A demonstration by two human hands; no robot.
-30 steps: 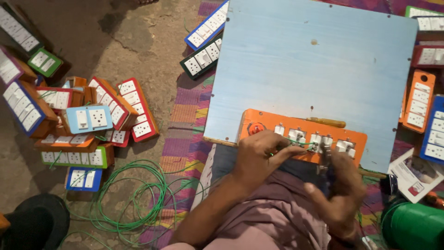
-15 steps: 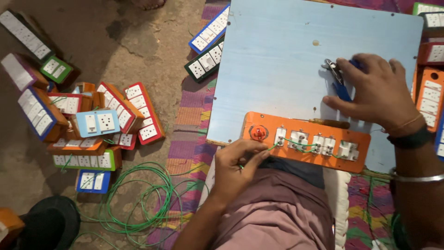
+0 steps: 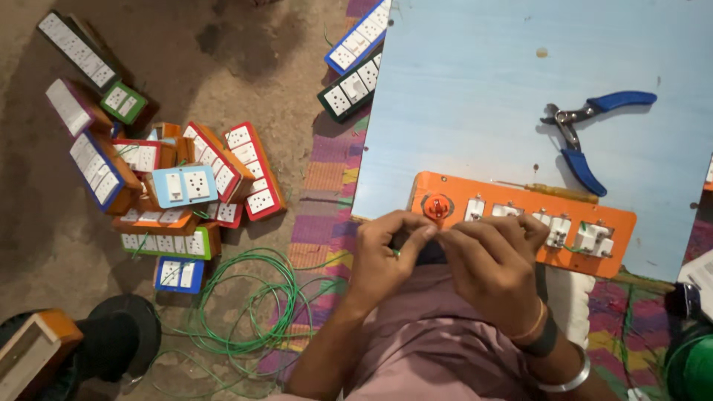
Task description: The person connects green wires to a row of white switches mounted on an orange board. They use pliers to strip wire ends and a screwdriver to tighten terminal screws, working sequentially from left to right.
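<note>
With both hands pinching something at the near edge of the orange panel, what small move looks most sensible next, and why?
Probably guide the thin green wire pinched by the left hand toward the orange switch panel's round red fitting. The right hand sits beside it at that end, while the blue-handled pliers lie apart on the pale blue board.

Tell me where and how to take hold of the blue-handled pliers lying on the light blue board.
Take the pliers by the two blue handles, closing a grip across both from above. They lie flat with handles splayed to the right and the metal jaws pointing left, so come from the right, clear of the orange panel below.
</note>
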